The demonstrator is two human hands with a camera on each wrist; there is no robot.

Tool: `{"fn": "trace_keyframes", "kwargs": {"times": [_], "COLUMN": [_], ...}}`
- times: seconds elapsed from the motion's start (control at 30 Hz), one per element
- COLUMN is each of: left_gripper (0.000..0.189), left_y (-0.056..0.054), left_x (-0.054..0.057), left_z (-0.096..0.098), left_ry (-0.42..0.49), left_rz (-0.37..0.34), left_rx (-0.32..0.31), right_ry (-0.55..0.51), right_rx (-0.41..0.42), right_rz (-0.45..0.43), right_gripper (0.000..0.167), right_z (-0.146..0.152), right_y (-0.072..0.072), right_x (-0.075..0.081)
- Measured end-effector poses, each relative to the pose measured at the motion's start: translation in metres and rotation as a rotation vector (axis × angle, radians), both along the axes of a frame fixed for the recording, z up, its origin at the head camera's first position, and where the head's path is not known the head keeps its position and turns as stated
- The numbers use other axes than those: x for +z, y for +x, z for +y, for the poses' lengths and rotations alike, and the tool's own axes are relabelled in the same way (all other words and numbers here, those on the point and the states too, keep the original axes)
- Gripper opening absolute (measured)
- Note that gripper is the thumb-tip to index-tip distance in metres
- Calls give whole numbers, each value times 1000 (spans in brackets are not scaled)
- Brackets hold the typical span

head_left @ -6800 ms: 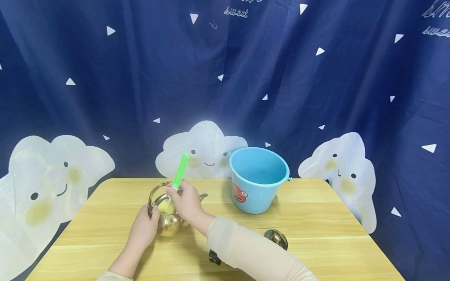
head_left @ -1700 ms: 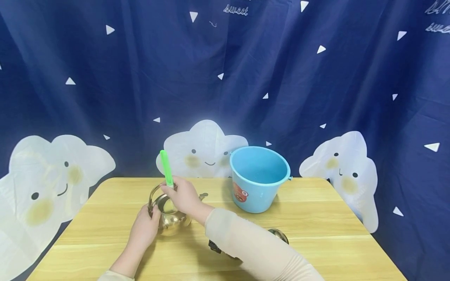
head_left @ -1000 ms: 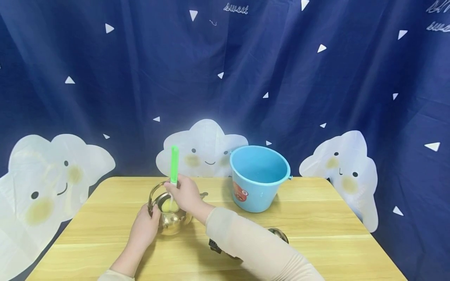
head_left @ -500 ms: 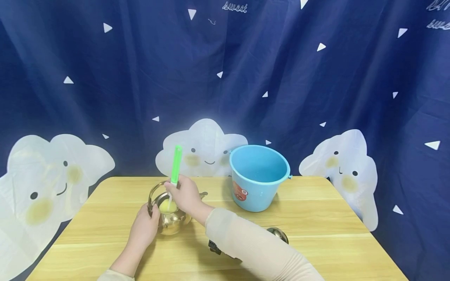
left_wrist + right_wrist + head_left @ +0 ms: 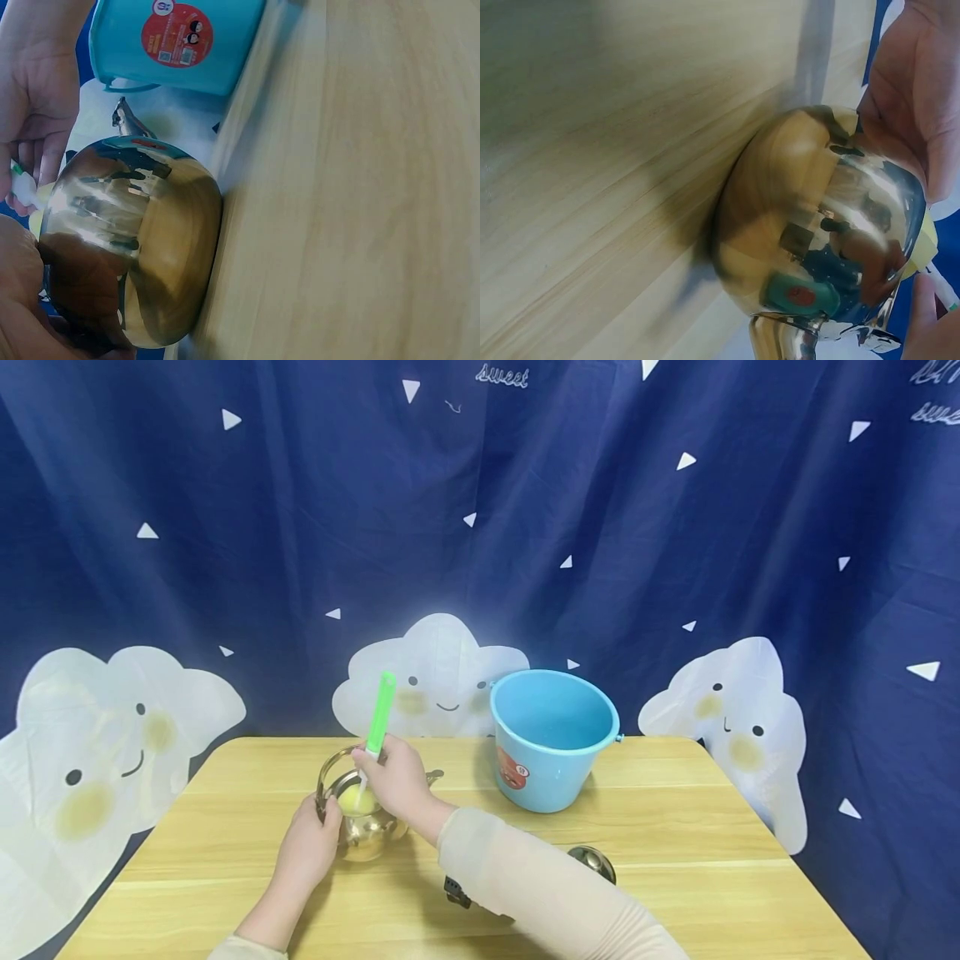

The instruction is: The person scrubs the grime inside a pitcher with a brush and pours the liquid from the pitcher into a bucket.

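A shiny gold-coloured metal teapot (image 5: 367,842) stands uncovered on the wooden table, its spout toward the right. My left hand (image 5: 306,845) holds it at the left, where the arched handle (image 5: 324,772) meets the body. From the far right side, my right hand (image 5: 400,782) pinches a sponge brush (image 5: 381,714) by the lower end of its green handle. The brush's yellow sponge head (image 5: 356,800) sits in the teapot's mouth. In the left wrist view the round teapot body (image 5: 127,240) hides most of the sponge. The right wrist view shows a yellow edge of the sponge (image 5: 924,244) at the rim.
Behind and to the right stands a light blue bucket (image 5: 551,777) with a red sticker. The round metal lid (image 5: 596,862) lies right of the table's middle, partly covered by the right sleeve (image 5: 540,881). A dark blue curtain (image 5: 450,510) hangs behind the table.
The brush handle leaned left 1.7 seconds ago with the sponge out of sight; it has swung over to lean right, and the sponge shows at the mouth. My left hand and the teapot stay in place.
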State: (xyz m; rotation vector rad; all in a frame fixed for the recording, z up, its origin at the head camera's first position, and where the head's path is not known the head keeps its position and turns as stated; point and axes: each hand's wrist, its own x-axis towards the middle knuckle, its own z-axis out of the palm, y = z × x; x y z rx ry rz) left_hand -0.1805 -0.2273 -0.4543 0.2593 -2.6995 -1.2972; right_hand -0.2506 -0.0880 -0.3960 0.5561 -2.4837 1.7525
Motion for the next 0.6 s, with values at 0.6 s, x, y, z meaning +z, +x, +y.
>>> {"fn": "trace_keyframes", "kwargs": {"times": [0.6], "left_gripper": [68], "left_y": [2], "left_x": [-1], "left_z": [0], "left_ry": [-22], "left_rz": [14], "left_rx": [0], "right_ry": [-44], "right_rx": [-43], "right_rz": [-53], "right_gripper": [9], "right_z": [-2], "right_y": [2], "right_x": [-1]}}
